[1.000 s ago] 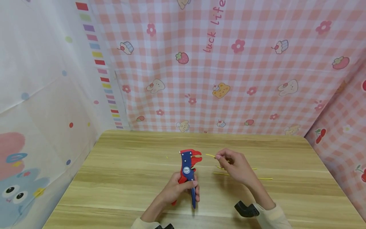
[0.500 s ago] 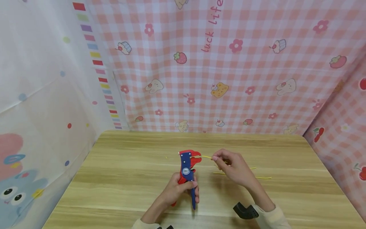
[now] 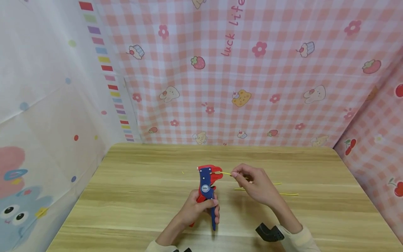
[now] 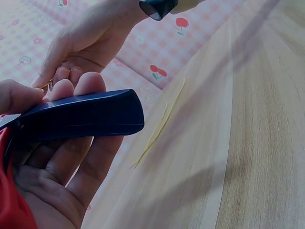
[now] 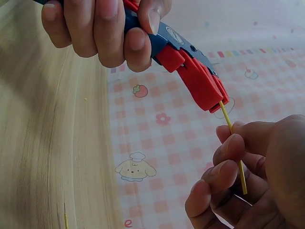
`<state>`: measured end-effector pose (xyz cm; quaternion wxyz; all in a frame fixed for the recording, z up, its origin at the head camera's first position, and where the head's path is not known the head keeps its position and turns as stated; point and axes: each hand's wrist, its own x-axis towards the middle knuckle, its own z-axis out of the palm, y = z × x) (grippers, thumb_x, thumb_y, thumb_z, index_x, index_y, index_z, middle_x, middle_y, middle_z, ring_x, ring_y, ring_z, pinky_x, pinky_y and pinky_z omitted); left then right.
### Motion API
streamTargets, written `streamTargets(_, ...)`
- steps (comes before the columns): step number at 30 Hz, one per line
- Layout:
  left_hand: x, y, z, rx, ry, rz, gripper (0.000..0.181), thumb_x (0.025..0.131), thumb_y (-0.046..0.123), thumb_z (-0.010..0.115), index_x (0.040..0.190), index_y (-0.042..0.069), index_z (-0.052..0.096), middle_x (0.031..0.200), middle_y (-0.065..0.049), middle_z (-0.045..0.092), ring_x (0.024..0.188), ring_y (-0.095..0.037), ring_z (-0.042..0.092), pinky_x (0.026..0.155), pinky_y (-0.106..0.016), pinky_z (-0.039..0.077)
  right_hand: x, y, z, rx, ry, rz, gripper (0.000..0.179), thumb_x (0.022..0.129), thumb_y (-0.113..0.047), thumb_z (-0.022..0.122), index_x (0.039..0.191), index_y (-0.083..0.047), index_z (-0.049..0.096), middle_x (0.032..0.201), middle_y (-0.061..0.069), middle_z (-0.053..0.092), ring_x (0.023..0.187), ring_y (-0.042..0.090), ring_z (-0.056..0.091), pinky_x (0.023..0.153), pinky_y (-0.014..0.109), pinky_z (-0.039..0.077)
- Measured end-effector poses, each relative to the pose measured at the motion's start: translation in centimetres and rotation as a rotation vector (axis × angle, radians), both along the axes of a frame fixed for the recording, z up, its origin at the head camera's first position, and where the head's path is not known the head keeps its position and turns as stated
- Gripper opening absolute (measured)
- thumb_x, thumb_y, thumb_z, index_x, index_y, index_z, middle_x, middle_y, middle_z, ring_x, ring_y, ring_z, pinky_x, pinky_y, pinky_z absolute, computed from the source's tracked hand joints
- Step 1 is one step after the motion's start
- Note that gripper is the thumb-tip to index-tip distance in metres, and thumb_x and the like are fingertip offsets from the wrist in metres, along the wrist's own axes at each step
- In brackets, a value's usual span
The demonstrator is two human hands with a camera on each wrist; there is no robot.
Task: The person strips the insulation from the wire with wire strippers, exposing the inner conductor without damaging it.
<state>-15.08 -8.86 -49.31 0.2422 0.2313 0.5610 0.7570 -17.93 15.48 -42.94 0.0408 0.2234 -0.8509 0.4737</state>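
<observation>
My left hand (image 3: 198, 206) grips a blue and red wire stripper (image 3: 205, 180) by its handles, its red jaws pointing right. Thumb and fingers of my right hand (image 3: 256, 183) pinch a short yellow wire (image 3: 226, 173). In the right wrist view, the far end of that yellow wire (image 5: 227, 113) enters the red jaws, while its other end sticks out below the fingers. The left wrist view shows the fingers of my left hand (image 4: 71, 167) curled round the blue handle (image 4: 86, 112). How deep the wire sits is hidden.
Two more yellow wires (image 3: 288, 194) lie on the wooden table (image 3: 141, 203) beneath and beside my right hand. A tiny yellow scrap (image 3: 182, 172) lies left of the stripper. A pink checked cloth (image 3: 189, 84) hangs behind the table's back edge.
My right hand has moved slightly left, bringing the yellow wire's end from a gap outside the stripper's jaws to between them. The left hand and stripper stay nearly still.
</observation>
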Motion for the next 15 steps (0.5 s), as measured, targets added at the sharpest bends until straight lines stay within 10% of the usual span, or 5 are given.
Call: streamTargets(15,0.37,0.2,0.26,-0.003,-0.001,-0.002,0.023,0.103,0.004,0.053,0.105,-0.017,0.044,0.075,0.001,0.068,0.064,-0.013,0.072,0.067,-0.031,0.064,0.05,0.12,0.01,0.047,0.0,-0.012,0.012,0.104,-0.023,0.062,0.1,-0.019,0.072,0.07,-0.006,0.056,0.059,0.005,0.052,0.052,0.022,0.045)
